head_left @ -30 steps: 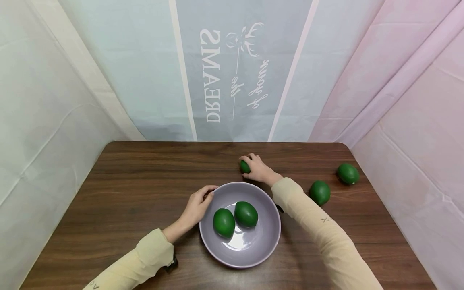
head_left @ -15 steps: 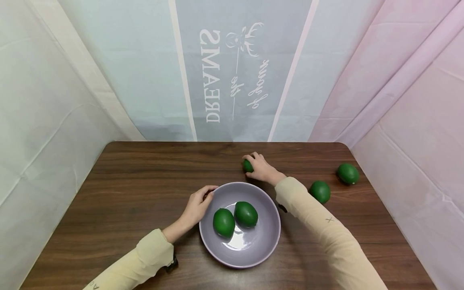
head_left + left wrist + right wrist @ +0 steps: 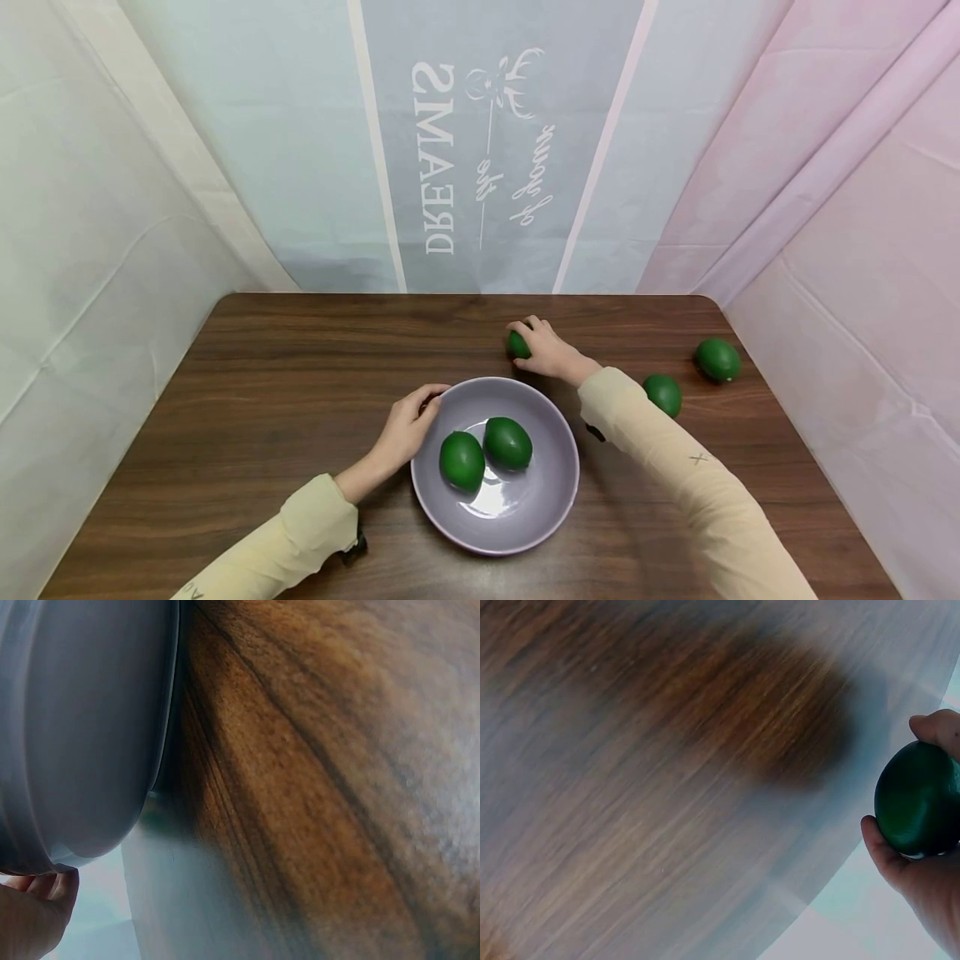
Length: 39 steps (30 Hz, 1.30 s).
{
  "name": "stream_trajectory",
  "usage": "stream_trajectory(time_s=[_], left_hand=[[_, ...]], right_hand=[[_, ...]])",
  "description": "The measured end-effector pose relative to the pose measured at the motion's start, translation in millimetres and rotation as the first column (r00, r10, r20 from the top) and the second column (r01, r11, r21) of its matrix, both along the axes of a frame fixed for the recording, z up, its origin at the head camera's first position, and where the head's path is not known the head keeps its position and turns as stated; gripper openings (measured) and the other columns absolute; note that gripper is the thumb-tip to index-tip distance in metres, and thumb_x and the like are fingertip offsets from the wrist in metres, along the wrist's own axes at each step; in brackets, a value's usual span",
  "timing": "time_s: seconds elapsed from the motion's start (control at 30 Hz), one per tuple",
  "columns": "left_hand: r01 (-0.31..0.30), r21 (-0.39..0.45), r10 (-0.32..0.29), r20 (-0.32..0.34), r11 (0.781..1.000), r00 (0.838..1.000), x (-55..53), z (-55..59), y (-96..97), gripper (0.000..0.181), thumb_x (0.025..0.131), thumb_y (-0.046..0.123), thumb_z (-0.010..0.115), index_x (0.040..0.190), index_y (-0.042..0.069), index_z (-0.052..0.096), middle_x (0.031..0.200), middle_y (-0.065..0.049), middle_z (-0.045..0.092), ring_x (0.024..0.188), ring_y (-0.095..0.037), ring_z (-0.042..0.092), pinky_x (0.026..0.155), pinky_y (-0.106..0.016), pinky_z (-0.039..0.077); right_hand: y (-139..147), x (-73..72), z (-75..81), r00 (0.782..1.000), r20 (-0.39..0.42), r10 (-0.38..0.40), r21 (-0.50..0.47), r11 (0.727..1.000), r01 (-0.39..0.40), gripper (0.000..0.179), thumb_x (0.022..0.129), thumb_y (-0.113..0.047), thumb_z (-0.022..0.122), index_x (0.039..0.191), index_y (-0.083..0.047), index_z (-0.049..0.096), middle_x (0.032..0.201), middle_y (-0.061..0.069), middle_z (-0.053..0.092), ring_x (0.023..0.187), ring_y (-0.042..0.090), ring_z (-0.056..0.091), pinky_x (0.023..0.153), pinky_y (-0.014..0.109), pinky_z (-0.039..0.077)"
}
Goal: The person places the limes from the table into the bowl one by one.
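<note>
Right hand (image 3: pixel 547 353) grips lime (image 3: pixel 518 345), part-hidden in head view, edge-cut in right wrist view; left hand (image 3: pixel 408 423) grips bowl (image 3: pixel 525 515), outer wall (image 3: pixel 97 735) showing only in left wrist view

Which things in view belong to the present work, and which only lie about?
In use:
bowl, left hand on its rim
green fruit in the right hand
two green fruits in the bowl

Seemingly just lying about:
two loose green fruits on the table
</note>
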<state>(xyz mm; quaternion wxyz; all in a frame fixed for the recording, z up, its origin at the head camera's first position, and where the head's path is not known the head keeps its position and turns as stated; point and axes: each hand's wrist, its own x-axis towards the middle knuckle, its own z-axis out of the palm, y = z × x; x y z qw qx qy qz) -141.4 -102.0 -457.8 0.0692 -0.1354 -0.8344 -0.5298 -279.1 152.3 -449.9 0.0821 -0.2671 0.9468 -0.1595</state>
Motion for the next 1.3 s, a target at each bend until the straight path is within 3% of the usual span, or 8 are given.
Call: stream_trajectory(time_s=[0.6, 1.3], left_hand=[[0.001, -0.006, -0.001, -0.017, 1.000, 1.000, -0.5, -2.5, -0.1, 0.020, 0.092, 0.005, 0.051, 0.106, 0.006, 0.064, 0.099, -0.007, 0.066, 0.085, -0.017, 0.060, 0.073, -0.027, 0.047], [0.001, -0.014, -0.001, -0.010, 1.000, 1.000, -0.2, -2.0, 0.1, 0.020, 0.092, 0.007, 0.051, 0.107, 0.006, 0.064, 0.100, -0.006, 0.065, 0.086, -0.017, 0.060, 0.074, -0.028, 0.047]], right_hand=[[15.9, 12.7, 7.3, 0.997, -0.059, 0.047, -0.028, 0.998, -0.049, 0.058, 0.080, -0.017, 0.069, 0.131, -0.005, 0.043, 0.119, 0.021, 0.040, 0.102, 0.037, 0.043, 0.079, 0.046, 0.045], [31.8, 25.7, 22.1, 0.998, -0.039, 0.053, -0.034, 0.998, -0.054, 0.058, 0.081, -0.018, 0.068, 0.132, -0.008, 0.041, 0.126, 0.022, 0.036, 0.109, 0.038, 0.041, 0.079, 0.047, 0.046]])
